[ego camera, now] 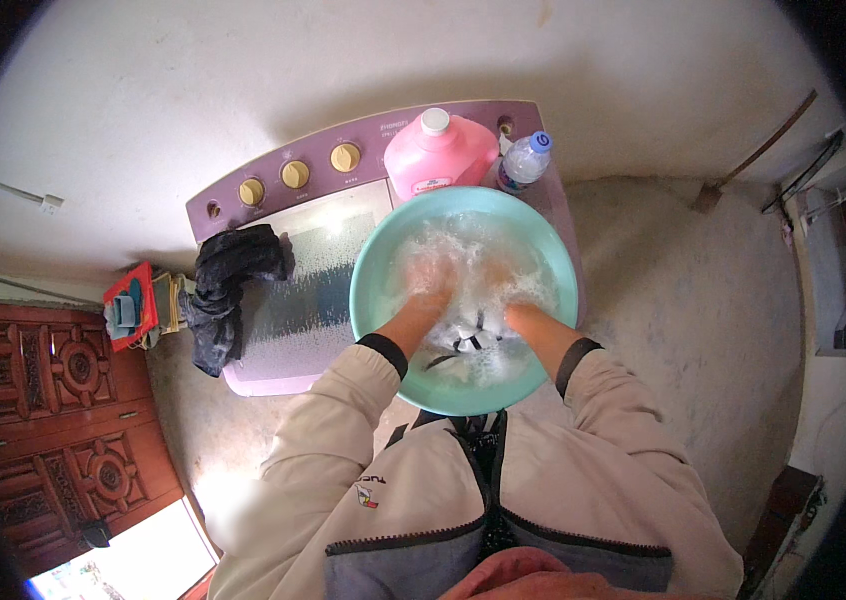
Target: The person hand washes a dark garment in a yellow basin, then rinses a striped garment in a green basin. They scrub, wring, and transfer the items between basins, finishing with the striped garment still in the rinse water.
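A round mint-green plastic basin (385, 217) full of splashing, foamy water stands on the right part of a purple washing machine (273, 384). Both of my hands are down in this water. My left hand (427, 281) is blurred by splashes on the basin's left side. On the right side, my right hand (502, 281) is mostly under the surface. Between my wrists a white cloth item with black stripes (477, 335) shows partly above the water. Whether my fingers grip any cloth is hidden by the foam.
Behind the basin stand a pink detergent jug (438, 154) and a clear plastic bottle (524, 163) with a blue cap. Wet black clothing (224, 289) hangs over the machine's left edge. Three yellow knobs (295, 174) line the control panel. A carved wooden door (70, 420) stands left.
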Available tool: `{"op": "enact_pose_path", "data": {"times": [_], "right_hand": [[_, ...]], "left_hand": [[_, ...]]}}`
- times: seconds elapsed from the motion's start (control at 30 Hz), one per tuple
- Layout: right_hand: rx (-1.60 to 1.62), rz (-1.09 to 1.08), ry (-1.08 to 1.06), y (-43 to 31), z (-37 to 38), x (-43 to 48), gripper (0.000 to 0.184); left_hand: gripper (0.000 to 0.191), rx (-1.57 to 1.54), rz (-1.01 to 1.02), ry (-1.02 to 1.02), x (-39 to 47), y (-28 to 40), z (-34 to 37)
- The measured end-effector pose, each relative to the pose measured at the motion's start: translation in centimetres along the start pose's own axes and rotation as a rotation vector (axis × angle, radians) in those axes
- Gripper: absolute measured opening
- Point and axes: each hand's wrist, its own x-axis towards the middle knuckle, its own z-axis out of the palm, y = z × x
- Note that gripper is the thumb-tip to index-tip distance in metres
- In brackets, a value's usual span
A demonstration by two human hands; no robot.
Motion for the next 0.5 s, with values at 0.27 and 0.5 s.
{"op": "enact_pose_path", "data": {"times": [0.27, 0.5], "right_hand": [[-0.067, 0.019, 0.187, -7.1, -5.7, -2.1, 0.043], [0.451, -0.374, 0.425, -9.9, -9.8, -7.8, 0.038]], "left_hand": [[0.035, -0.685, -0.126, 0.246, -0.9, 0.3, -6.7], [0.031, -1.09, -0.042, 0.513, -3.3, -1.1, -10.2]]}}
